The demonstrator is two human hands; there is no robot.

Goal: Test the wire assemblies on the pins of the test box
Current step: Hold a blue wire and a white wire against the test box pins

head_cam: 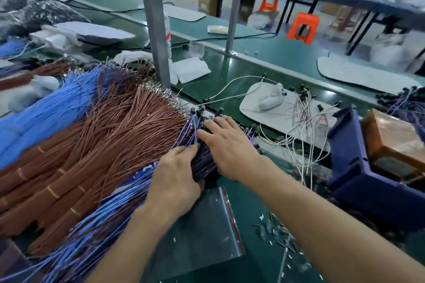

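A thick bundle of blue wire assemblies (96, 223) with black connector ends (200, 112) lies across the green bench in the middle of the head view. My left hand (177, 179) grips the bundle from the left side, fingers curled round the wires. My right hand (226, 145) rests on top of the bundle near the black ends, its fingers spread and bent into the wires. No test box can be made out for certain; a brown box (395, 142) sits in a dark blue bin (351, 167) at the right.
Large heaps of brown wires (103, 135) and blue wires (50, 110) fill the left. A clear zip bag (207, 232) lies near me. White wire assemblies (301, 119) lie on a grey mat (253, 101). A grey post (156, 23) stands behind.
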